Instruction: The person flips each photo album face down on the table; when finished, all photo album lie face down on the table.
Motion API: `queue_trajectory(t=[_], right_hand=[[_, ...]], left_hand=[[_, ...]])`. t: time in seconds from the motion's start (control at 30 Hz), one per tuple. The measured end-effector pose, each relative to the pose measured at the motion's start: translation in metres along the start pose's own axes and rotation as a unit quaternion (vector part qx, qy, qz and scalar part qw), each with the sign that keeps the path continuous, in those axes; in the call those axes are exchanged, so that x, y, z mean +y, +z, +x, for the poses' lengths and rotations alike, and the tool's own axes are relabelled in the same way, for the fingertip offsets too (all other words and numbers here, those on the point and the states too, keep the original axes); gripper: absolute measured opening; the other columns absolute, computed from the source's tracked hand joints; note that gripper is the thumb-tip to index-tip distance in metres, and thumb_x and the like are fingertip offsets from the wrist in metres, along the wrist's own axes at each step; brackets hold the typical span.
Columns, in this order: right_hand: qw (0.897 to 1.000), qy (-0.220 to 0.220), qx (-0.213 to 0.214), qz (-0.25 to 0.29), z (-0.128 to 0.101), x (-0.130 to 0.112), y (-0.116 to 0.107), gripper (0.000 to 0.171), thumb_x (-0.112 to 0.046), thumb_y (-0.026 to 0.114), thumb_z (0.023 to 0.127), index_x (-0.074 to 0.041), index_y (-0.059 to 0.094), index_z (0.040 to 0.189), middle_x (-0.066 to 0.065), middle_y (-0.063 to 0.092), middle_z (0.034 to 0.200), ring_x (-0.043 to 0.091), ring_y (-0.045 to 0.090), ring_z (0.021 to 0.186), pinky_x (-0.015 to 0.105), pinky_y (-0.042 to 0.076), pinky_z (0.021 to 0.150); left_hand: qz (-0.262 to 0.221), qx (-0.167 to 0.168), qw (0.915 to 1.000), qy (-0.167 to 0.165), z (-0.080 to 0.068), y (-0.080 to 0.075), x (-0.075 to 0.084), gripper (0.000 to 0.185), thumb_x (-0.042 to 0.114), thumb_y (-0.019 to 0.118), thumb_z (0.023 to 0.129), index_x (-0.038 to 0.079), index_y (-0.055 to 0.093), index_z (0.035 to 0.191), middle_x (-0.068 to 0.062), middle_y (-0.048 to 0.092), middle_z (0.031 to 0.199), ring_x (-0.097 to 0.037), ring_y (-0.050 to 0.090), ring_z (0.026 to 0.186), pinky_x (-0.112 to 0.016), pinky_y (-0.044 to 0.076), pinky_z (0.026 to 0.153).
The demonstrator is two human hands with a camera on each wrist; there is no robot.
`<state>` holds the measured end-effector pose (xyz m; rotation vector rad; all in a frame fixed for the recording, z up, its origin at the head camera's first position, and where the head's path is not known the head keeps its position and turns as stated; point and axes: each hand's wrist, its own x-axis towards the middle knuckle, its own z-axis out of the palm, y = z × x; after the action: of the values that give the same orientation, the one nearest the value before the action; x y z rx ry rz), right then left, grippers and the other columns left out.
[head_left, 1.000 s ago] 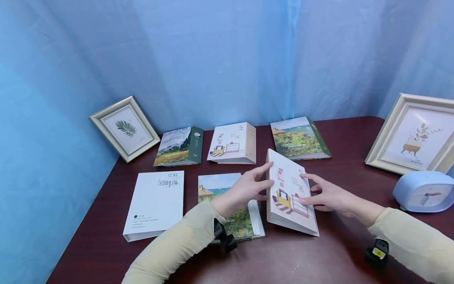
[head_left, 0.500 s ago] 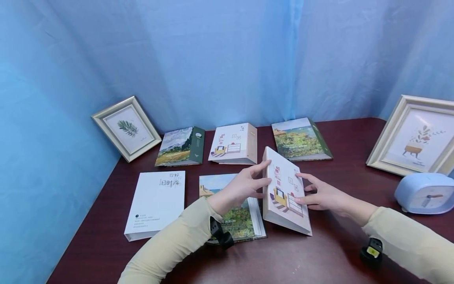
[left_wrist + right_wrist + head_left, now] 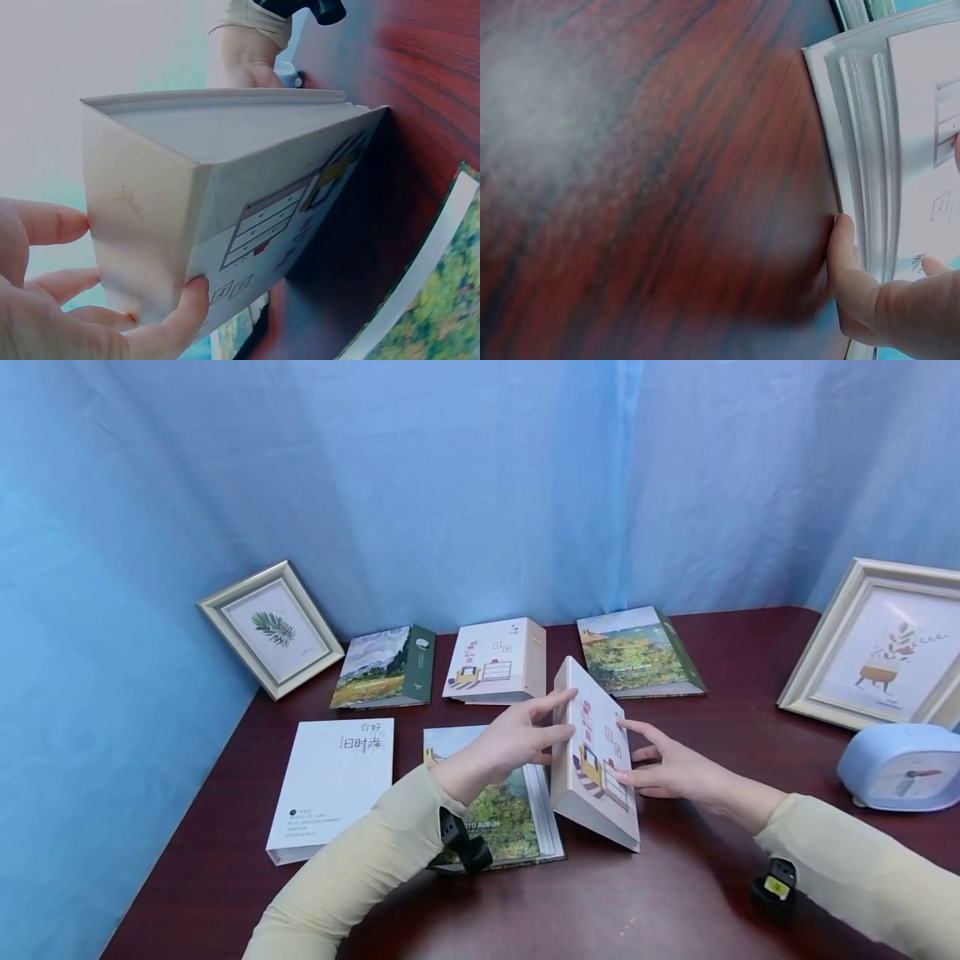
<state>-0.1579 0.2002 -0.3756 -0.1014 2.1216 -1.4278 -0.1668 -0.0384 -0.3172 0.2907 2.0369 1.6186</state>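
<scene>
A thick pale album (image 3: pixel 596 760), held aslant over a dark red table (image 3: pixel 705 893).
The table's surface is glossy, with streaked black grain; the pale album is a wedge-shaped block with smooth, stiff covers, a broad flat spine and shiny layered edges within. The left hand (image 3: pixel 510 739) pinches it across the spine, thumb on one cover and parted fingers along the spine's other edge; the right hand (image 3: pixel 667 768) grips the opposite, opening side, fingertips parted on the cover. It slants just beside a painted garden album (image 3: pixel 510 822); whether its lower edge touches the table I cannot tell. Its white cover, turning cream at the spine, shows a yellow armchair, a drawer chest and small red prints.
</scene>
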Motion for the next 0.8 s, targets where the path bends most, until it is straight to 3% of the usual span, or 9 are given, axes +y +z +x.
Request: queue_trajectory(t=[0.27, 0.4, 0.5, 0.63, 0.8], right_hand=[[0.999, -0.016, 0.015, -0.049, -0.004, -0.006, -0.004, 0.092, -0.03, 0.07, 0.087, -0.005, 0.009, 0.151, 0.037, 0.03, 0.134, 0.045, 0.046, 0.118, 0.054, 0.047, 0.093], [0.994, -0.04, 0.043, -0.094, -0.007, -0.011, -0.003, 0.089, -0.031, 0.072, 0.085, -0.002, 0.018, 0.149, 0.034, 0.037, 0.132, 0.047, 0.048, 0.118, 0.051, 0.049, 0.09], [0.991, -0.071, 0.054, -0.099, -0.009, -0.015, -0.001, 0.085, -0.023, 0.073, 0.084, -0.002, 0.022, 0.148, 0.03, 0.045, 0.128, 0.042, 0.053, 0.114, 0.046, 0.052, 0.086], [0.99, -0.111, 0.049, -0.068, -0.013, -0.023, 0.002, 0.078, -0.012, 0.07, 0.086, -0.002, 0.024, 0.147, 0.026, 0.049, 0.12, 0.028, 0.06, 0.104, 0.035, 0.055, 0.08], [0.993, -0.115, 0.015, 0.024, -0.02, -0.03, -0.001, 0.069, -0.016, 0.056, 0.095, -0.002, 0.016, 0.15, 0.028, 0.04, 0.129, 0.021, 0.057, 0.107, 0.04, 0.054, 0.086]], left_hand=[[0.029, 0.0, 0.9995, 0.015, 0.001, 0.004, 0.009, 0.052, 0.017, 0.056, 0.096, 0.027, 0.04, 0.145, -0.001, 0.027, 0.156, -0.029, 0.045, 0.13, -0.044, 0.049, 0.094], [0.052, 0.001, 0.9981, 0.033, 0.002, 0.007, 0.012, 0.053, 0.017, 0.057, 0.095, 0.024, 0.04, 0.145, 0.0, 0.03, 0.154, -0.028, 0.046, 0.129, -0.042, 0.05, 0.093], [0.06, 0.0, 0.9974, 0.039, 0.003, 0.008, 0.014, 0.055, 0.016, 0.058, 0.094, 0.023, 0.04, 0.145, 0.0, 0.031, 0.154, -0.027, 0.048, 0.127, -0.039, 0.052, 0.09], [0.051, -0.004, 0.9979, 0.04, 0.003, 0.009, 0.016, 0.056, 0.016, 0.059, 0.094, 0.022, 0.04, 0.146, -0.008, 0.037, 0.15, -0.027, 0.052, 0.124, -0.035, 0.053, 0.087], [0.058, -0.001, 0.9977, 0.034, 0.002, 0.012, 0.019, 0.057, 0.018, 0.06, 0.093, 0.023, 0.039, 0.146, -0.013, 0.042, 0.145, -0.026, 0.054, 0.122, -0.035, 0.054, 0.085]])
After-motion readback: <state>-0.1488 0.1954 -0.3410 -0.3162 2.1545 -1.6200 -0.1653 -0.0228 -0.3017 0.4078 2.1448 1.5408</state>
